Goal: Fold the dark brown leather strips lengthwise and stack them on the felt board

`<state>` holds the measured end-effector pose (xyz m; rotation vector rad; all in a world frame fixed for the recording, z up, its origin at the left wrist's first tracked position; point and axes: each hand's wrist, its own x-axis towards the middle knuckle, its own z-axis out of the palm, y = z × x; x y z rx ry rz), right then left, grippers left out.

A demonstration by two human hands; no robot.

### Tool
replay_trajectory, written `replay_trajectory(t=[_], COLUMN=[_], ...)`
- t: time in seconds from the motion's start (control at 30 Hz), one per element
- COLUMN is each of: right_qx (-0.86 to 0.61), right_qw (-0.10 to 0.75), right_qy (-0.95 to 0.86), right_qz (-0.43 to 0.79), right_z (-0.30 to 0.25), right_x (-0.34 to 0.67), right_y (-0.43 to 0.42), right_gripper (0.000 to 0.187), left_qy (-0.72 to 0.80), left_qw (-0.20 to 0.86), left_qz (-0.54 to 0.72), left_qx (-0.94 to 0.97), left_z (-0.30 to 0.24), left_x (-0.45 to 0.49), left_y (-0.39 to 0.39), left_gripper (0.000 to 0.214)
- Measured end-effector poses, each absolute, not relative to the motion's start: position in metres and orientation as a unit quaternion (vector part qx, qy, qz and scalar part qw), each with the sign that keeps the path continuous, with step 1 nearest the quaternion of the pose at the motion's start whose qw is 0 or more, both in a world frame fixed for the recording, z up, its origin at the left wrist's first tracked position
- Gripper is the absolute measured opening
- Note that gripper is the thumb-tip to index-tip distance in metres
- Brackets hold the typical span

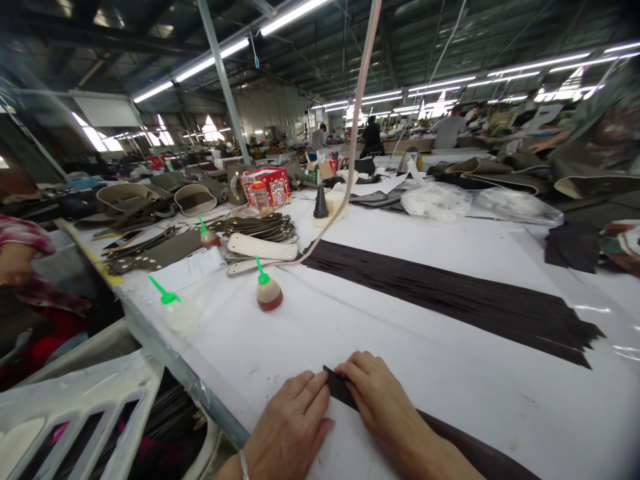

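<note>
A long dark brown fabric strip (467, 441) lies on the white table, running from between my hands toward the lower right. Its near end is gripped by my left hand (293, 427), fingers together at the corner and thumb below. Just to the right, my right hand (383, 403) has its fingers curled onto the same strip, with the wrist and forearm crossing over it. The fingertips of both hands partly hide how the edge is held. Beyond them lies a layered stack of similar dark strips (440, 293), fanned at its right end.
Squeeze bottles with green nozzles, one with reddish liquid (270, 297) and one pale (180, 313), stand left. Behind are cream strap pieces (263, 247), a black cone (320, 203) and a hanging hose (356, 113). A white plastic crate (95, 393) adjoins the table edge; a co-worker's arm (20, 257) shows left.
</note>
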<state>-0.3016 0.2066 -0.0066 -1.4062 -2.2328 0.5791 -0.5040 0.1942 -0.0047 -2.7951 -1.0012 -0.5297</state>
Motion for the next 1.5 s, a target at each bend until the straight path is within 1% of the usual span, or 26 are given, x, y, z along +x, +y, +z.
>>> replay_trajectory(t=[0.2,0.4,0.5,0.67,0.87,1.03,1.27,1.5], right_qx=[-0.483,-0.470,-0.460,-0.433,-0.418,-0.416,-0.422,-0.425], right_qw=[0.247,0.254,0.247,0.222,0.203,0.198,0.153,0.131], right_qy=[-0.817,-0.830,-0.842,-0.868,-0.880,-0.883,-0.889,-0.892], right_qz=[0.198,0.162,0.136,0.101,0.097,0.091,0.086,0.084], right_z=[-0.014,-0.018,-0.016,-0.011,-0.010,-0.008,-0.007,-0.003], right_x=[-0.301,-0.299,-0.298,-0.297,-0.294,-0.293,-0.293,-0.292], right_y=[0.207,0.203,0.202,0.200,0.199,0.200,0.200,0.200], right_gripper=[0.029,0.032,0.035,0.034,0.030,0.037,0.044,0.050], left_qy=[-0.327,-0.316,-0.314,-0.313,-0.317,-0.331,-0.366,-0.405], left_qw=[0.064,0.074,0.079,0.078,0.058,0.031,0.000,-0.025], left_qz=[-0.166,-0.142,-0.139,-0.135,-0.136,-0.125,-0.134,-0.140], left_qx=[-0.928,-0.935,-0.936,-0.937,-0.937,-0.935,-0.921,-0.903], left_z=[-0.001,0.000,-0.001,0.000,0.000,0.000,-0.002,0.000], left_x=[-0.505,-0.506,-0.507,-0.508,-0.511,-0.512,-0.514,-0.520], left_y=[0.196,0.197,0.197,0.198,0.199,0.199,0.197,0.195], left_gripper=[0.031,0.032,0.033,0.033,0.034,0.037,0.037,0.037])
